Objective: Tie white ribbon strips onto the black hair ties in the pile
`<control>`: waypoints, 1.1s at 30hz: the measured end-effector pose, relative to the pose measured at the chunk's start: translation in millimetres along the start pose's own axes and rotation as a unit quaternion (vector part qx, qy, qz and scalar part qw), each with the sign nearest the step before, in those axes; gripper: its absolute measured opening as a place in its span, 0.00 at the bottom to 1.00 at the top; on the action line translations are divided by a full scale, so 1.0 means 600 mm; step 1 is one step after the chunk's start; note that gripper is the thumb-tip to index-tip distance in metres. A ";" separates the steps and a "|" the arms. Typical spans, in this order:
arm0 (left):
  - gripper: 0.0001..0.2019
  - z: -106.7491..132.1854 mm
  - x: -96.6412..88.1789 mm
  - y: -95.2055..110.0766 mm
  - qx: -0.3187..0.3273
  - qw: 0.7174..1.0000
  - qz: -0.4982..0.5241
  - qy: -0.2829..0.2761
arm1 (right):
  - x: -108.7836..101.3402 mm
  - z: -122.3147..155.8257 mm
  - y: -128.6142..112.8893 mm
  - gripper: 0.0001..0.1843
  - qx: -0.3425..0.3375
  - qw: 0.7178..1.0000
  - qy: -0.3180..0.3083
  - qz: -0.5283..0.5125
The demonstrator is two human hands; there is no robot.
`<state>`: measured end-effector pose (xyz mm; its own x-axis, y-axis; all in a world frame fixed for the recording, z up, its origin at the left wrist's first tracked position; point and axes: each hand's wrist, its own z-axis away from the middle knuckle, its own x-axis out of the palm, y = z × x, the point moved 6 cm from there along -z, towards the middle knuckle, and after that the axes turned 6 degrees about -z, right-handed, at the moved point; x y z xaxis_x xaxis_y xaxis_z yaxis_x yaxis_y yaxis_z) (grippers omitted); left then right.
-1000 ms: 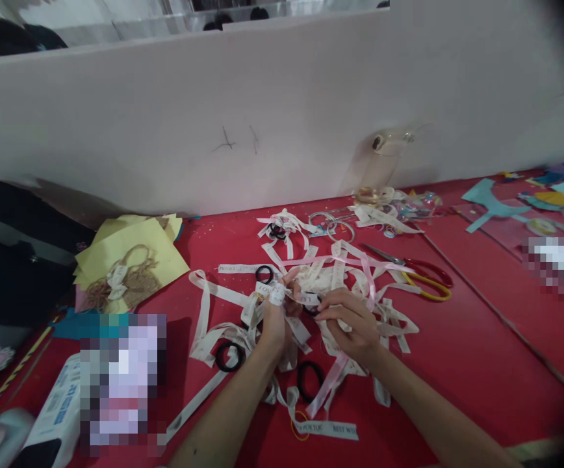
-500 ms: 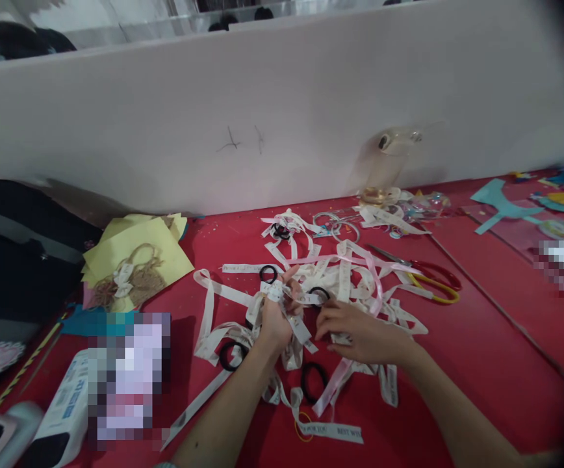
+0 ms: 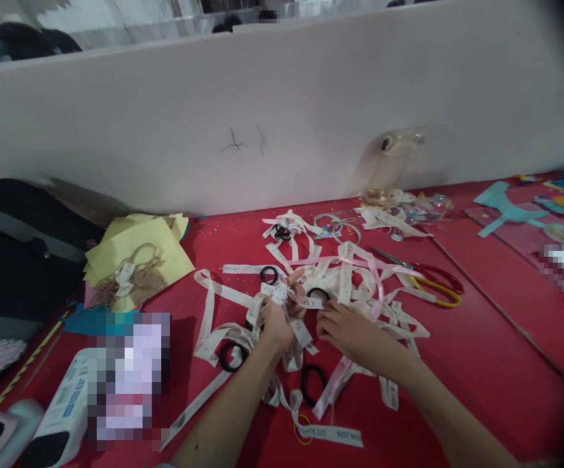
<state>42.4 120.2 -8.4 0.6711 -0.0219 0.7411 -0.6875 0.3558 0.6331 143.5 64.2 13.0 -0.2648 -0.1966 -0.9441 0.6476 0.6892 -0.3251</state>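
My left hand (image 3: 281,325) is closed around a looped bunch of white printed ribbon (image 3: 277,294), tails hanging past the fingers. Facing it, my right hand (image 3: 345,331) has bent fingers pinched at the end of a short ribbon strip (image 3: 312,303) that reaches across from the left hand. Just behind those fingertips lies a black hair tie (image 3: 318,294). More black hair ties, one left of the left wrist (image 3: 233,357) and another between the forearms (image 3: 314,385), rest among tangled white ribbon (image 3: 208,312). A pink ribbon (image 3: 333,388) runs under the right hand.
Scissors (image 3: 438,286) with red and yellow handles lie right of the ribbons. A clear cup (image 3: 386,169) stands by the white partition (image 3: 165,130). Yellow paper (image 3: 150,240) with a twine piece, a white box (image 3: 70,403) and a dark bag (image 3: 19,253) are at left.
My right hand has shifted slightly, its fingers drawing closer together at the ribbon end. My left hand keeps its hold on the ribbon, and the view has shifted a little.
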 end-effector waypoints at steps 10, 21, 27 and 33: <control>0.15 0.003 -0.001 0.007 0.060 0.992 -0.099 0.045 | 0.009 -0.007 0.016 0.04 0.096 0.985 0.117 -0.085; 0.09 0.028 -0.006 0.010 0.127 0.958 -0.254 0.041 | 0.007 0.017 0.087 0.09 0.264 0.752 0.284 -0.533; 0.07 0.034 -0.011 0.007 0.142 0.949 -0.273 0.062 | 0.013 0.019 0.085 0.09 0.276 0.720 0.302 -0.560; 0.07 0.035 -0.011 0.014 0.173 0.930 -0.319 0.065 | 0.003 0.020 0.066 0.11 0.274 0.725 0.307 -0.553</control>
<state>26.0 103.6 -3.2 0.9853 -0.0047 0.1710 -0.1710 -0.0125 0.9852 177.2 83.1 -2.3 -0.9973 0.0467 0.0573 -0.0604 -0.0665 -0.9960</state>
